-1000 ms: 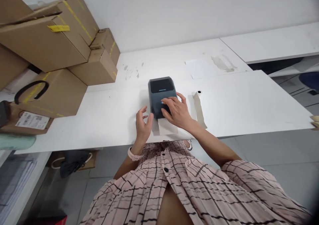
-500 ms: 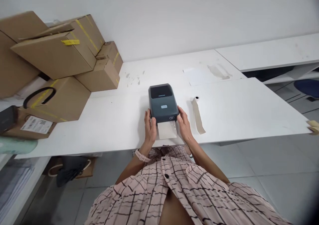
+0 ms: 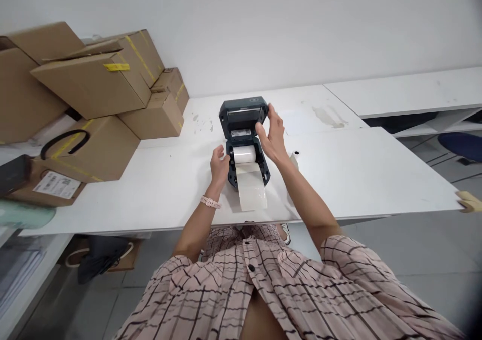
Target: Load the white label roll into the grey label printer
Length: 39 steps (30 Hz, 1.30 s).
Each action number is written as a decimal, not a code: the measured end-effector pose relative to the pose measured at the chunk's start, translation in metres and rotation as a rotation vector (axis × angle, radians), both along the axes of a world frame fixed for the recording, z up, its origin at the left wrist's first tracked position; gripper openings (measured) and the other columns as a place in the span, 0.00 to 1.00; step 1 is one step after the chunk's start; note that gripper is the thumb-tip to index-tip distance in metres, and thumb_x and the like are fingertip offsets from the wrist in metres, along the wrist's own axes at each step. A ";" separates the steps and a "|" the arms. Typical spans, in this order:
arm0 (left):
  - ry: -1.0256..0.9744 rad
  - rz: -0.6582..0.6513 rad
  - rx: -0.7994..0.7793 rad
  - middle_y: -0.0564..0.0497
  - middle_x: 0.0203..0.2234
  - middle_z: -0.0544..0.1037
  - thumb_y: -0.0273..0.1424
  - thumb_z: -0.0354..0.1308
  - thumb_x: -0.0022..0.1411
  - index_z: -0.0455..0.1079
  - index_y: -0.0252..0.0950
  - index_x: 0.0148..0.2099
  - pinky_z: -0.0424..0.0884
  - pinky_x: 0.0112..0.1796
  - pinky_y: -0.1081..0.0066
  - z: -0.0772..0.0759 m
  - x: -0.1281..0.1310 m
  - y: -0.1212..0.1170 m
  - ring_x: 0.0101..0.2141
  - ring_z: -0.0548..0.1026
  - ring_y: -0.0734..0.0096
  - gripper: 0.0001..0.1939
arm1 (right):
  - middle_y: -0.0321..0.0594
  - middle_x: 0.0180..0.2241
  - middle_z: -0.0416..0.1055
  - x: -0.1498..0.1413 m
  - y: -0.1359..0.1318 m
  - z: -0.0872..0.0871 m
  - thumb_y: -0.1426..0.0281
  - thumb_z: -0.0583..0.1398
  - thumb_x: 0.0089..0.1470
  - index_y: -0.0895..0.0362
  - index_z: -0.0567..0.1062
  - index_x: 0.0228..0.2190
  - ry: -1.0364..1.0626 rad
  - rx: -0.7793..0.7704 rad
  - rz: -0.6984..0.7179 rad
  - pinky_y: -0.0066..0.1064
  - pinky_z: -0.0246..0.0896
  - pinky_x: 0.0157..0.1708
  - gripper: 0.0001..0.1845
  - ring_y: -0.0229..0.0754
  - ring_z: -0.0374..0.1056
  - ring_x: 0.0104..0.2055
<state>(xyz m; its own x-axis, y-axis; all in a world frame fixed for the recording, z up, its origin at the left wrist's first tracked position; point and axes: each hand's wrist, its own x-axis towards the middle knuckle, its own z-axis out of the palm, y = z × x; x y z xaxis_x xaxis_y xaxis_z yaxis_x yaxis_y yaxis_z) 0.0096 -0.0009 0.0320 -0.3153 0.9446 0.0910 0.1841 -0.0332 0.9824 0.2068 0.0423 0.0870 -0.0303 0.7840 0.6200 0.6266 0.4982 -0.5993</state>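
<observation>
A dark grey-blue label printer [image 3: 267, 176] stands on the white table with its lid [image 3: 243, 102] tilted up and back. Inside its base lies a white label roll [image 3: 244, 154], from which a pale label strip [image 3: 252, 192] runs out over the front edge. My right hand [image 3: 273, 138] grips the lid's right edge, thumb on the inner side, fingers along the outside. At the left side of the base is my left hand [image 3: 219, 165], its thumb touching the casing and its loosely bent fingers apart. A small paper roll [image 3: 294, 157] lies partly behind my right forearm.
Stacked cardboard boxes [image 3: 98, 84] fill the table's left end, with a black curved band [image 3: 64, 138] and a green roll [image 3: 26, 214] nearby. The white wall [image 3: 241, 33] rises behind. At right are a shelf unit [image 3: 410, 96] and a blue stool [image 3: 461, 145].
The printer's lid has swung from closed to raised, exposing the roll inside. My right hand has moved up with the lid; my left hand has shifted up along the printer's left side.
</observation>
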 end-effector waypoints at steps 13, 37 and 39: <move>-0.041 -0.040 -0.312 0.41 0.48 0.81 0.23 0.61 0.45 0.71 0.34 0.56 0.73 0.40 0.65 -0.019 0.005 0.025 0.43 0.79 0.59 0.32 | 0.48 0.55 0.76 -0.015 0.047 0.015 0.62 0.59 0.61 0.52 0.62 0.67 -0.439 -0.062 0.348 0.53 0.67 0.55 0.34 0.58 0.71 0.56; -0.026 0.005 -0.314 0.44 0.48 0.82 0.29 0.61 0.46 0.75 0.38 0.49 0.71 0.44 0.61 -0.019 0.005 0.018 0.47 0.78 0.54 0.24 | 0.48 0.65 0.65 0.117 0.049 0.023 0.65 0.69 0.46 0.46 0.63 0.67 -0.135 -0.340 0.535 0.43 0.72 0.53 0.47 0.52 0.67 0.60; -0.016 0.021 -0.320 0.44 0.48 0.82 0.29 0.62 0.45 0.75 0.38 0.49 0.71 0.45 0.61 -0.021 0.005 0.021 0.48 0.78 0.54 0.24 | 0.51 0.60 0.69 0.124 0.061 -0.006 0.67 0.67 0.45 0.51 0.62 0.66 -0.057 -0.380 0.402 0.43 0.74 0.48 0.47 0.50 0.72 0.51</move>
<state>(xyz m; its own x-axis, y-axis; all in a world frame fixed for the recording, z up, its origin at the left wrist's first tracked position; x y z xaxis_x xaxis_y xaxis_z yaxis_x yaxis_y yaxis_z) 0.0145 0.0197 0.0107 -0.3339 0.9177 -0.2153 0.1657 0.2820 0.9450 0.3305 0.1032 0.0808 -0.3984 0.8721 0.2842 0.4689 0.4600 -0.7540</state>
